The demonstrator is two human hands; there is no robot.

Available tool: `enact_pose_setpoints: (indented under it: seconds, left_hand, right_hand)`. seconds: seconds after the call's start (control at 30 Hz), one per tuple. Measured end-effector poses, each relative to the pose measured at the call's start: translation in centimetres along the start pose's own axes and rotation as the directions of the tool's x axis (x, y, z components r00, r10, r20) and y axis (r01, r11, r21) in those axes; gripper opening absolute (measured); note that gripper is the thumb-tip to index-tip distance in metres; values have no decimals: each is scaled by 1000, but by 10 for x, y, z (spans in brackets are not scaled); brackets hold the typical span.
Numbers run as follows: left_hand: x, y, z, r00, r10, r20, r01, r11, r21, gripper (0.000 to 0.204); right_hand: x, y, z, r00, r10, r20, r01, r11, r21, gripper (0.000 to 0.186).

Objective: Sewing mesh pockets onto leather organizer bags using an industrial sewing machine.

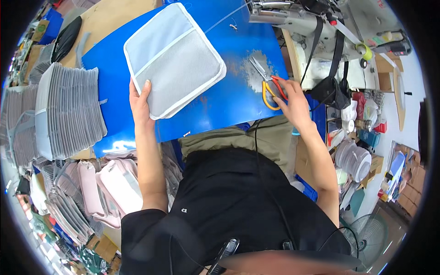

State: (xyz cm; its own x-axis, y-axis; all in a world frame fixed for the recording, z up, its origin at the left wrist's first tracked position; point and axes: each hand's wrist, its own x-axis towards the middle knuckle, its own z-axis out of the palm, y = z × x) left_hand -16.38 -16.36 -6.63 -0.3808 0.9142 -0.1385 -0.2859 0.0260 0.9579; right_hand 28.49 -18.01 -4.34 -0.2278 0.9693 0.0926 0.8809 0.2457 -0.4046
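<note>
My left hand [141, 103] grips the lower left edge of a pale grey rectangular fabric piece [183, 68] with a mesh lower section and white bound edges, thumb on top, tilted over a blue work surface [110, 64]. My right hand [293, 103] is closed on the orange and red handles of scissors [268, 89], which are at the right side of the surface with blades pointing up and left, near a greyish worn patch.
A sewing machine [275, 14] stands at the back right, with hanging black straps. Tall stacks of grey pieces [68, 112] flank the left, pink pieces [107, 190] sit below them. A fan [366, 240] and assorted supplies [353, 160] are at right.
</note>
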Motion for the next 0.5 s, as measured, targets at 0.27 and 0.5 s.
enact_pose_setpoints:
  seconds: [0.27, 0.5]
  left_hand:
    - [-10, -10, 2, 998, 45, -31, -45, 999, -4, 71]
    - [-12, -9, 8, 996, 94, -10, -94, 994, 50, 75]
  right_hand:
    - [15, -9, 11, 789, 320, 524, -507, 821, 263, 91]
    - [40, -64, 7, 996, 21, 83, -60, 862, 503, 64]
